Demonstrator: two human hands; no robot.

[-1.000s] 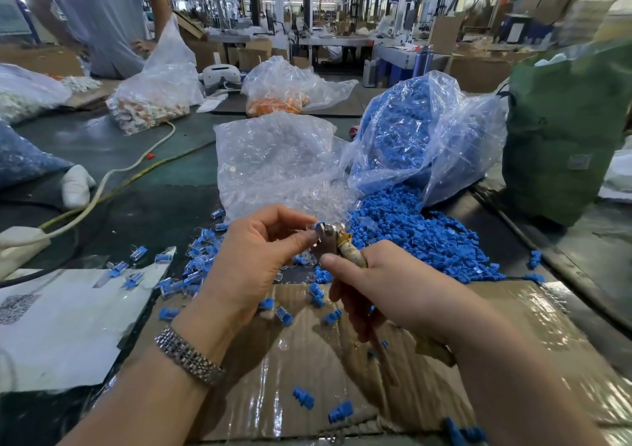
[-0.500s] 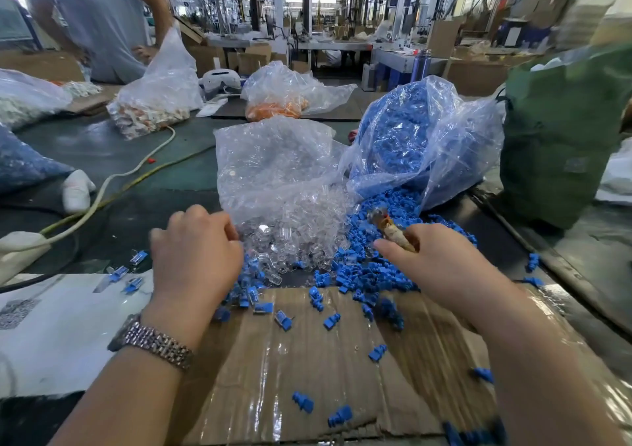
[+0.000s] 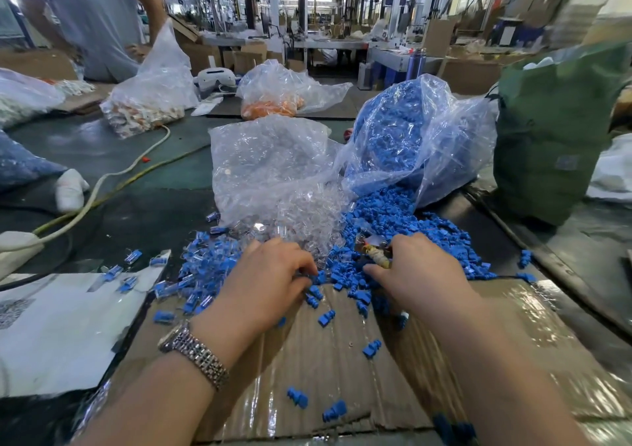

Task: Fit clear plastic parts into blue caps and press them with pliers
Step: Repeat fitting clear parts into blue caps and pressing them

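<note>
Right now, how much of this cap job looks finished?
Done: a small heap of fitted caps lies at the left. In hand: the left hand reaches into loose blue caps; the right hand holds the pliers. Left: nearly everything, since the blue bag and the clear parts bag look full.

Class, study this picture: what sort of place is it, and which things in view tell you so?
Most likely a factory assembly floor: bulk bags of blue caps and clear plastic parts spill onto a worktable, with stacked cartons behind.
</note>
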